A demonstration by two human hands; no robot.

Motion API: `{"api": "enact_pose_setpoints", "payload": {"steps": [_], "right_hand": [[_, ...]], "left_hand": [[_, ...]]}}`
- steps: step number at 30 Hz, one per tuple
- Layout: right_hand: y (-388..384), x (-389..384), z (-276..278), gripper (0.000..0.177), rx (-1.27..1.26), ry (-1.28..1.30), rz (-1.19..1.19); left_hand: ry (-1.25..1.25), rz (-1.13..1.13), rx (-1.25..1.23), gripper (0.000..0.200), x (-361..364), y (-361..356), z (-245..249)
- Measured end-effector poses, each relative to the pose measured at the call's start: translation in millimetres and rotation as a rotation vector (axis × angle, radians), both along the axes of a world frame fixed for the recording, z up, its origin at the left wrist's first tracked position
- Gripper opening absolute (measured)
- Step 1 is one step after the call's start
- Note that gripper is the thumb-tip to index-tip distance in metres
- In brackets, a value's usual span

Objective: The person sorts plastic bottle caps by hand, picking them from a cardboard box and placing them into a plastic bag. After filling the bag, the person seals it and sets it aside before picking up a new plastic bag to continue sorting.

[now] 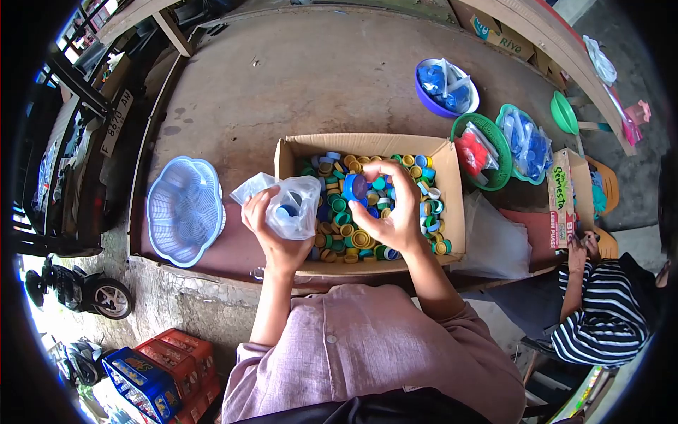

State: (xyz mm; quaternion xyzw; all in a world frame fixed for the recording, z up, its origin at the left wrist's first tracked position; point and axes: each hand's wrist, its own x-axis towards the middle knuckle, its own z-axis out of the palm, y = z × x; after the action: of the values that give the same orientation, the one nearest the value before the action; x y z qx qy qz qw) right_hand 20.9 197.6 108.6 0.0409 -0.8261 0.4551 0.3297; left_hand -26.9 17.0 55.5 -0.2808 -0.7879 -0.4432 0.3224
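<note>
My left hand (272, 230) grips a clear plastic bag (300, 201), its mouth spread open, with a blue cap visible inside. Between the thumb and fingers of my right hand (395, 215) is a blue bottle cap (356, 187), held just right of the bag and apart from it. Both hands are above the near part of a cardboard box (367, 145), which is full of loose yellow, green, blue and white bottle caps (346, 230).
A pale blue plastic basket (185, 212) stands left of the box. Beyond its right side are a purple bowl (428, 104) and green baskets (503, 159) with bagged caps. Clear bags (487, 240) lie nearby. A person in a striped shirt (604, 311) sits at right, hands on a smaller box (565, 205).
</note>
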Motion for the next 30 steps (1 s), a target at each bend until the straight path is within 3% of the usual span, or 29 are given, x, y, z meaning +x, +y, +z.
{"api": "enact_pose_setpoints", "payload": {"steps": [2, 4, 10, 12, 15, 19, 22, 27, 29, 30], "right_hand": [[-5, 3, 4, 0.031, 0.007, 0.136, 0.041], [-16, 11, 8, 0.028, -0.006, 0.104, 0.094], [-38, 17, -4, 0.021, 0.313, -0.004, 0.138], [-40, 17, -8, 0.022, 0.294, -0.004, 0.137], [-35, 20, -7, 0.024, 0.236, 0.025, 0.156], [19, 18, -5, 0.018, 0.091, 0.101, -0.119], [61, 22, -35, 0.018, 0.075, -0.183, -0.247], [87, 19, -94, 0.024, 0.056, -0.431, -0.285], [83, 16, -104, 0.027, 0.345, -0.281, -0.324], [77, 14, -102, 0.03, 0.37, -0.283, -0.273]], "left_hand": [[-0.019, -0.009, -0.025, 0.081, 4, 4, 3], [-0.048, -0.056, -0.04, 0.081, 9, 7, 6], [-0.034, -0.068, 0.029, 0.072, 20, 10, -11], [-0.033, -0.081, -0.012, 0.086, 21, 7, -12], [0.03, -0.077, -0.101, 0.084, 22, 0, -1], [0.131, 0.136, 0.106, 0.081, 6, -17, -6], [0.178, 0.394, 0.121, 0.079, -4, -24, -10], [0.214, 0.45, 0.095, 0.068, -1, -10, -39], [0.167, 0.415, 0.102, 0.07, 1, -8, -44], [0.171, 0.403, 0.111, 0.07, 1, -7, -42]]}}
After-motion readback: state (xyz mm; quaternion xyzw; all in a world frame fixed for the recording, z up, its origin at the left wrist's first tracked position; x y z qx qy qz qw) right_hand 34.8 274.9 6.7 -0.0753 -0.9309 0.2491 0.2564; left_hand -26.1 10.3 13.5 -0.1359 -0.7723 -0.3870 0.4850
